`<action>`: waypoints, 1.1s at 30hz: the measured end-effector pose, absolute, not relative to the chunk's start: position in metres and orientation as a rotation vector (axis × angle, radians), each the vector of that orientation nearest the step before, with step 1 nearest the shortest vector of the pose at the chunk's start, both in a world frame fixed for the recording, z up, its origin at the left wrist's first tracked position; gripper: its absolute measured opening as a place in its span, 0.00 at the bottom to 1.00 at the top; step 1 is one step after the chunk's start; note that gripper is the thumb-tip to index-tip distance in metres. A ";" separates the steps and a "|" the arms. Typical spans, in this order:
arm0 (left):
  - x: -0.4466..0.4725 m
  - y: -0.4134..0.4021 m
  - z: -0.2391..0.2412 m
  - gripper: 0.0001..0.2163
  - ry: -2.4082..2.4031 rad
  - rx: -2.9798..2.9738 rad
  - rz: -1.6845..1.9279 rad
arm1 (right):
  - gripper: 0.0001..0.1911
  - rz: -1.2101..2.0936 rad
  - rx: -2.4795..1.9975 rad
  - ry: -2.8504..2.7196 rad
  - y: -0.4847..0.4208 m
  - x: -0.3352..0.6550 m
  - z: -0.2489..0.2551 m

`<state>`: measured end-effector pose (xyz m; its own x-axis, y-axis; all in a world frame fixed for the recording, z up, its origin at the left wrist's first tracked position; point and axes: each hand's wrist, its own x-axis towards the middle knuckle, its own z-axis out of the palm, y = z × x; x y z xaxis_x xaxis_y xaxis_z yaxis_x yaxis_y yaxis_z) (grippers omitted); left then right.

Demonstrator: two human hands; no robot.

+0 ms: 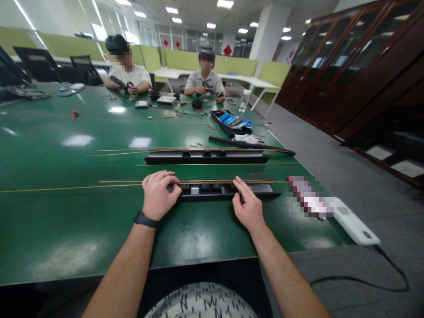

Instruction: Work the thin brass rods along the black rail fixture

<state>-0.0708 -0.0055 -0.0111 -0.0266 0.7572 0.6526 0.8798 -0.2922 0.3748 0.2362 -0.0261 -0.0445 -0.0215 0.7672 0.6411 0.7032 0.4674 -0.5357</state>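
A long black rail (198,197) with a silver inner face and several black blocks lies crosswise before me on the green table. Thin brass-coloured rods (121,181) run along its top and past its left end. At the rail's left part, my left hand (160,192) is closed, thumb and forefinger curled together over the rods; the exact pinch point is partly hidden. Farther right, my right hand (247,205) rests with forefinger stretched onto the rods and thumb apart, near the rail's front edge. A second similar rail (205,160) lies beyond, with more rods along it.
To the right are a pixelated red-edged item (308,196) and a white device (354,221) with a black cable. A black bar (251,145), white gloves (248,138) and a black tray (228,128) lie farther back. Two people sit across the green table (82,229).
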 end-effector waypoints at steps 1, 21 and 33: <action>-0.071 -0.005 -0.011 0.04 -1.771 -2.072 -1.219 | 0.24 0.080 -1.260 -1.746 -0.026 0.236 -0.045; -0.068 -0.008 -0.010 0.03 -1.826 -2.018 -1.227 | 0.24 0.070 -1.259 -1.740 -0.025 0.236 -0.044; -0.068 -0.009 -0.010 0.04 -1.850 -1.985 -1.229 | 0.23 0.073 -1.255 -1.727 -0.025 0.235 -0.044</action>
<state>-0.0685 -0.0087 -0.0098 -0.1047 0.7553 0.6469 0.8891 -0.2204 0.4012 0.2347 -0.0255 -0.0437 -0.0052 0.7583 0.6519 0.7009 0.4678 -0.5385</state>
